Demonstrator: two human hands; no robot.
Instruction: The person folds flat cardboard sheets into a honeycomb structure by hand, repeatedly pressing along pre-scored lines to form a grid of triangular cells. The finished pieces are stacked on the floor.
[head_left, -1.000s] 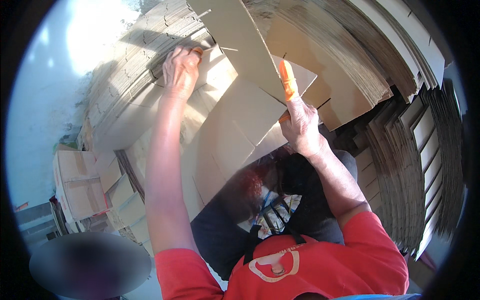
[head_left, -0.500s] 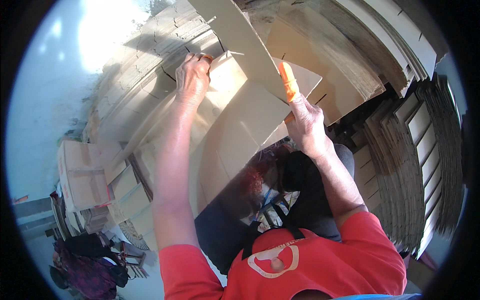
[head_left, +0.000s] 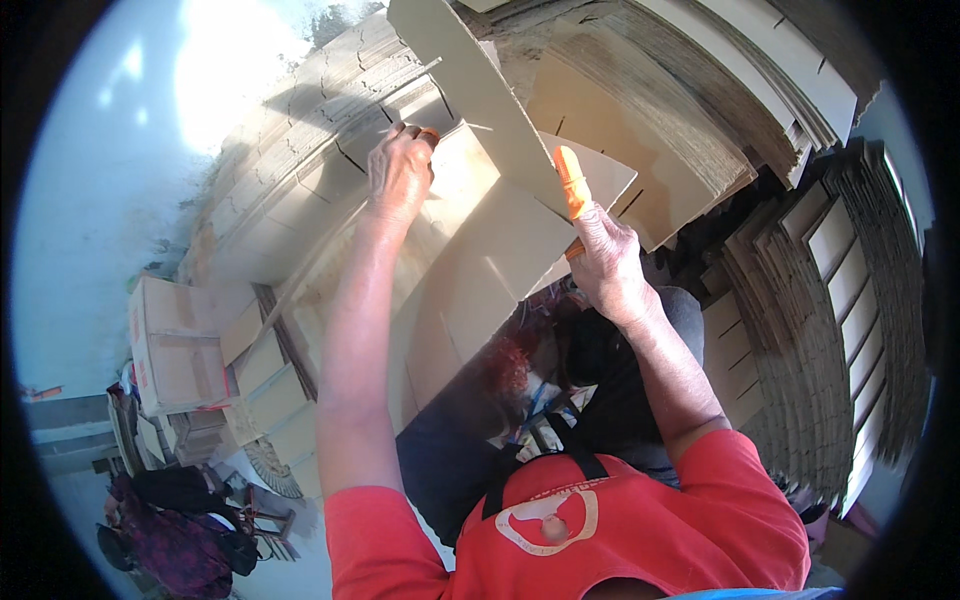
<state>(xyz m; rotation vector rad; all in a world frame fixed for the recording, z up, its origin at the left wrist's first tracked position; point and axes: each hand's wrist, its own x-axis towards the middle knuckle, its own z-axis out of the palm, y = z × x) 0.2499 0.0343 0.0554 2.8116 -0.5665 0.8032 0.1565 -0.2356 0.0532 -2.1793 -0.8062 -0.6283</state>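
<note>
A tall tan cardboard sheet (head_left: 487,90) stands on edge across a wider cardboard sheet (head_left: 500,245) over my lap. My right hand (head_left: 612,265) is closed on the near end of these sheets, its thumb in an orange finger cover (head_left: 571,180) pressed on top. My left hand (head_left: 402,175) curls its fingers at the far side, against slotted cardboard strips (head_left: 420,100); its fingertips are partly hidden. An orange cover shows on one of its fingers too. The sheets meet near the middle, and slots show as dark lines.
Stacked cardboard (head_left: 650,130) rises beyond my right hand, with more slotted sheets (head_left: 790,330) at the right. A taped carton (head_left: 180,345) stands at the left. Below it a dark bundle of cloth (head_left: 170,530) lies near the wall. A sunlit patch crosses the left wall.
My left hand has shifted slightly right and nearer to me, with the sheets moving a little too. My right hand keeps its hold. The whole view has turned slightly.
</note>
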